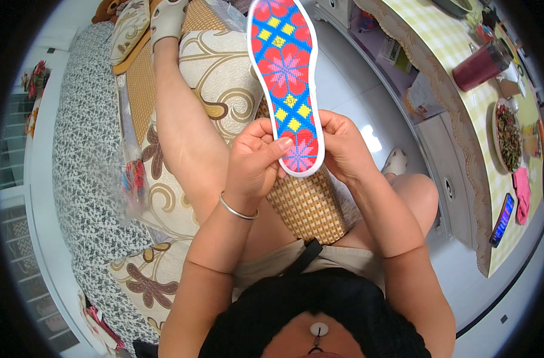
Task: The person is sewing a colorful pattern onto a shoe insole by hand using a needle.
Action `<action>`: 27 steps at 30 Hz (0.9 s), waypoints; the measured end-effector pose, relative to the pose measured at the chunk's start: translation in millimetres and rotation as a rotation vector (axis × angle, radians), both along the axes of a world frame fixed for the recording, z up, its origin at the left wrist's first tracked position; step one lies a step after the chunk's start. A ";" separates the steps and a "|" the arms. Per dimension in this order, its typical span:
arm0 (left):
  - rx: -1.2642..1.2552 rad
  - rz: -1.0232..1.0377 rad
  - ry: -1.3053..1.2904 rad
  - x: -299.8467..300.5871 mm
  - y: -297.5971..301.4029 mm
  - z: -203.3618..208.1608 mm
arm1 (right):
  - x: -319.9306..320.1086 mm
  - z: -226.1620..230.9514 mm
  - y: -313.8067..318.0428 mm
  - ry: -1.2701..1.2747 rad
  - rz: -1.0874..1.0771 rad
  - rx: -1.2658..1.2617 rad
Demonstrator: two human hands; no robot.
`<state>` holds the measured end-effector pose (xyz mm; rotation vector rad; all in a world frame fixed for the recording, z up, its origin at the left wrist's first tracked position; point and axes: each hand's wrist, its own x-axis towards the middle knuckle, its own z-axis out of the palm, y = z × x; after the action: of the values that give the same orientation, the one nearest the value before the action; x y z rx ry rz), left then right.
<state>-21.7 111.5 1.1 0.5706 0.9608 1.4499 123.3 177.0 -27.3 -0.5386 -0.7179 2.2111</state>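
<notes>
A white tiled floor (355, 101) is lying open between sofa (87, 149) and worktop (457, 65). Both hands are holding an embroidered insole (286, 71) upright above the lap, left grip (257, 164) and right grip (340, 146) pinching its heel end.

My insole (286, 77) is blue with red flowers and yellow diamonds (white edge); the desk (463, 89) cloth is yellow-checked.

Both forearms rise from below; the left hand (257, 158) and right hand (340, 146) meet, fingers (282, 145) curled in a pinch.
</notes>
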 end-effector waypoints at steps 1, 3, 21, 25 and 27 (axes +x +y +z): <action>-0.001 0.002 -0.004 0.1 -0.5 0.4 | 2.1 -5.6 2.1 0.078 0.051 -0.021; 0.004 -0.004 0.039 -1.7 -2.2 2.7 | 2.2 -10.5 4.9 0.111 0.088 -0.044; 0.008 0.084 0.333 -4.8 -3.2 4.0 | 1.7 1.2 6.1 -0.521 -0.605 1.086; 0.038 0.133 0.309 5.9 -1.4 2.1 | -1.6 3.9 2.2 -0.677 -0.689 1.458; 0.052 0.100 0.337 5.9 -3.1 -1.6 | -2.4 2.8 2.2 -0.689 -0.715 1.563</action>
<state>-15.8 108.4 -0.4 0.8338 1.2321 1.4990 120.9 179.2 -24.4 -0.5214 -1.8829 0.3630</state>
